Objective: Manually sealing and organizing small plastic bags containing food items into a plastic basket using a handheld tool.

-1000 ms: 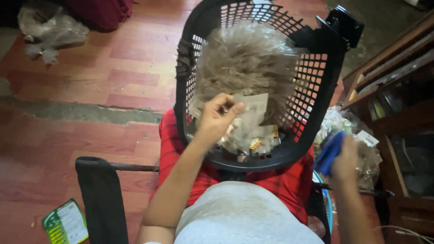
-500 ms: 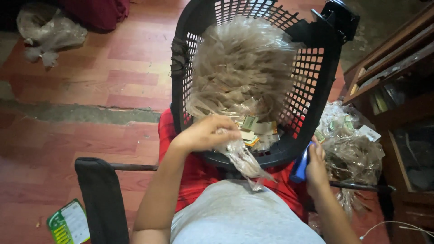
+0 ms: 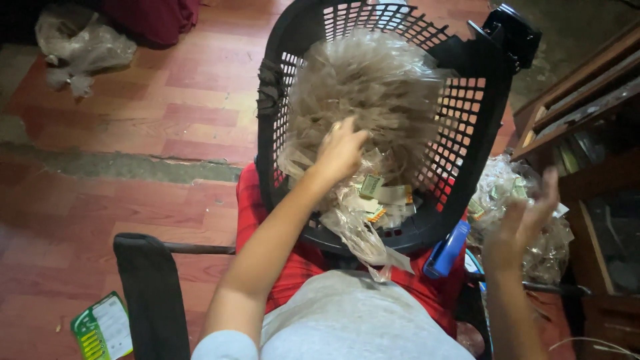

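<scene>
In the basket [image 3: 490,127] on the person's lap, the left hand [image 3: 341,150] pinches a clear plastic bag [image 3: 360,230], which hangs below the fingers over the near rim. Just right of that grip lie small green and yellow packets [image 3: 381,193], and above it rises a heap of clear bags [image 3: 370,87]. The right hand [image 3: 527,217] hovers spread and empty, a blue stapler [image 3: 445,250] just left of its wrist, a sack of packets [image 3: 517,190] behind it.
</scene>
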